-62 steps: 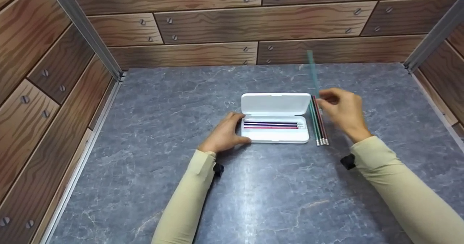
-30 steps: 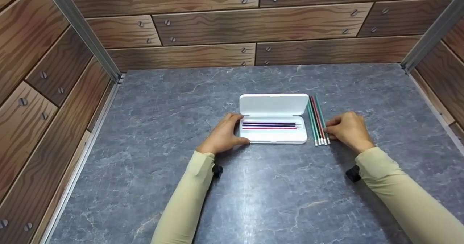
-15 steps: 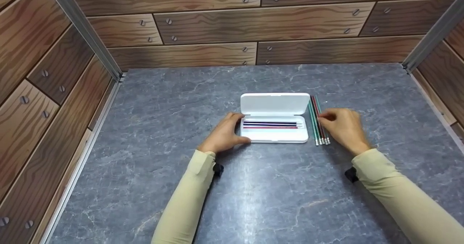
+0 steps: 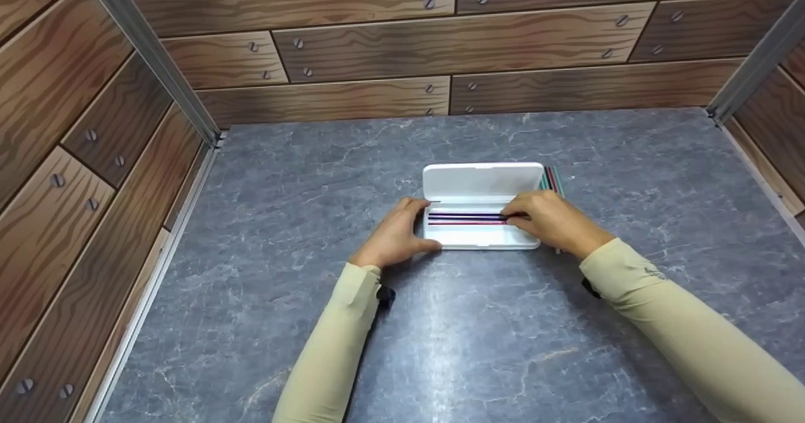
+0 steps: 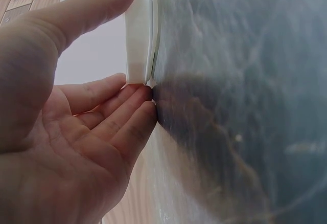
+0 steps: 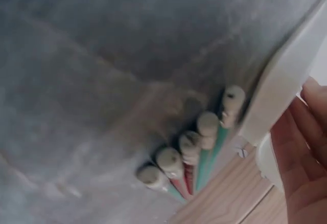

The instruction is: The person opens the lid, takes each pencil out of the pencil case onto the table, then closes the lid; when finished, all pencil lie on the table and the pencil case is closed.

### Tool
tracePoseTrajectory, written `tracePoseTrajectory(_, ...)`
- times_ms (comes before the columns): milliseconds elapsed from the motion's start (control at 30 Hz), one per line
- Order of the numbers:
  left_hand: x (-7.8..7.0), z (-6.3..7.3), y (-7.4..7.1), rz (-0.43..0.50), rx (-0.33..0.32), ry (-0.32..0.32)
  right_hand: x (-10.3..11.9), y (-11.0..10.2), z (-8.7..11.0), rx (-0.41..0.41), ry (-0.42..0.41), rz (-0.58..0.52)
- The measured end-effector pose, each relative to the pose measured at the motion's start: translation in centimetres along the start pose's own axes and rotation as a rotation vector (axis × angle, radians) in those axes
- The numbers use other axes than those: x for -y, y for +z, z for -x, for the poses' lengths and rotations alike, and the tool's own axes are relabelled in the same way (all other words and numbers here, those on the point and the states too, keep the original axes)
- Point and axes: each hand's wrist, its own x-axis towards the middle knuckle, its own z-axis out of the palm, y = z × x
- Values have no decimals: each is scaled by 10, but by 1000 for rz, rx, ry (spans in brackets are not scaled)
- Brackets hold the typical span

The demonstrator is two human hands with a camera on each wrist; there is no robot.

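Note:
A white pencil case (image 4: 468,237) lies with its lid (image 4: 481,181) raised. Inside are dark and pink pencils (image 4: 465,217), side by side. My left hand (image 4: 396,234) holds the case's left end, thumb at the front corner and fingers at the back; the left wrist view shows fingertips against the end wall. Over the right end is my right hand (image 4: 550,219), thumb and forefinger pinching at the ends of the pencils, which the fingers hide. Right of the case, several green and red pencils (image 4: 553,178) lie in a row, partly covered by that hand; their eraser ends (image 6: 191,144) show in the right wrist view.
The case and pencils lie on a grey marbled tabletop (image 4: 283,178). Wood-patterned walls (image 4: 377,52) stand at the back and both sides, with metal posts (image 4: 151,58) at the rear corners.
My right hand first laid a green pencil at the right of the row, touched along the row, then moved left over the case. My left hand stays on the case.

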Motion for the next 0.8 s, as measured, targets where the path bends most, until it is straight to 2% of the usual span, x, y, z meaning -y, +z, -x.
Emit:
tracePoseTrajectory(133,0,-4,1,-39,-16,4,2,-4,-2,35,-11,15)
tracePoseTrajectory(300,-1,-3,-1,-12,4,-3,2,-5,-4,56,-27,20)
tracePoseTrajectory(433,4,-2,2,-27,-5,7,0,-1,-3,54,-59,44)
tracePoseTrajectory(600,-11,5,-4,28,16,-10,0,3,-4,49,-72,113)
tracePoseTrajectory(800,10,-4,8,-13,-17,12,2,6,-5,36,-48,137)
